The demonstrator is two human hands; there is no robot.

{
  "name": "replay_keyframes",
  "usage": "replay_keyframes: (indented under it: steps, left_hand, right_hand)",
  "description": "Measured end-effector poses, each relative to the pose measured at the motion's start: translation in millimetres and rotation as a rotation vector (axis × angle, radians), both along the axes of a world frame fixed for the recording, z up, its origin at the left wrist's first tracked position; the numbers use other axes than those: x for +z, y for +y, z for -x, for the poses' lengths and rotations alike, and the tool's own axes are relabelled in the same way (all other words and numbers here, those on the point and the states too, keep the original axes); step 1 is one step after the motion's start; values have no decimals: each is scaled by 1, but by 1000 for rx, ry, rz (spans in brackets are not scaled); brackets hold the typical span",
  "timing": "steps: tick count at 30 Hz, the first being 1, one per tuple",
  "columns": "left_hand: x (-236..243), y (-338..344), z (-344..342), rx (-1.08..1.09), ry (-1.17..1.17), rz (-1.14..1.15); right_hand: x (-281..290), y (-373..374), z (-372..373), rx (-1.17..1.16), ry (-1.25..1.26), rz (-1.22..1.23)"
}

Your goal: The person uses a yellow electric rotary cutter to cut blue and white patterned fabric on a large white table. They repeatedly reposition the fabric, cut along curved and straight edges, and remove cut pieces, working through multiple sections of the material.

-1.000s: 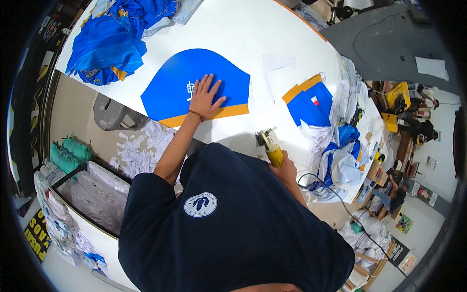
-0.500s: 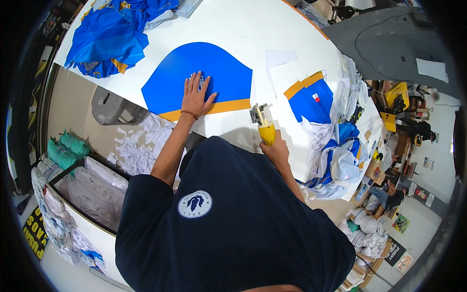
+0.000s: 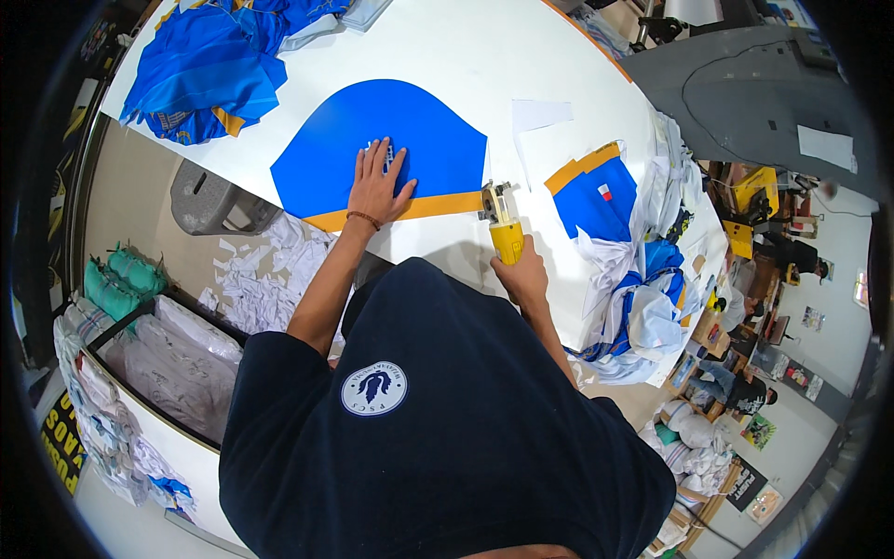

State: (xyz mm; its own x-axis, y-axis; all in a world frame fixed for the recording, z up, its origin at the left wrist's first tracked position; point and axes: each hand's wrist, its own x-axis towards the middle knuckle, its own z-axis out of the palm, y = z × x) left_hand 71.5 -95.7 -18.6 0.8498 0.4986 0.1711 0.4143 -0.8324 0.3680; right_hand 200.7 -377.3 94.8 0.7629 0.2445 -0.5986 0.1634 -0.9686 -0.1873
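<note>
A blue fabric panel [image 3: 419, 140] with an orange band along its near edge lies flat on the white table [image 3: 447, 42]. My left hand [image 3: 377, 191] rests on it with the fingers stretched out, partly covering a small white print. In my right hand [image 3: 523, 275] is a yellow handheld electric cloth cutter [image 3: 507, 240], gripped by its body. Its metal head [image 3: 496, 200] points away from me, close to the panel's right end. The cutter's blade is too small to make out.
Smaller blue and orange pieces [image 3: 596, 194] lie to the right, next to heaped white and blue cloth [image 3: 652, 307]. A crumpled blue pile [image 3: 205, 74] sits far left. Below the table are a grey stool [image 3: 209, 200], white scraps [image 3: 275, 275] and a bin of wrapped goods [image 3: 172, 368].
The cutter in my right hand has shifted slightly up and turned more upright beside the panel's right end. My left hand stays spread on the fabric.
</note>
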Motion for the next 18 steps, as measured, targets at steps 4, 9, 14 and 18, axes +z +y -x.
replay_keyframes:
  steps: [4, 9, 14, 18]
  left_hand:
    - [1, 0, 0, 5, -2, 2]
    - [-3, -1, 0, -1, -50, 18]
    - [1, -1, 0, -1, -59, 31]
    - [-1, 0, 0, -6, -63, 35]
  right_hand:
    - [9, 12, -1, -2, -4, 0]
    - [6, 20, -8, -3, -70, -70]
    - [5, 37, -23, -1, -100, -77]
    - [3, 50, -37, -20, -110, -92]
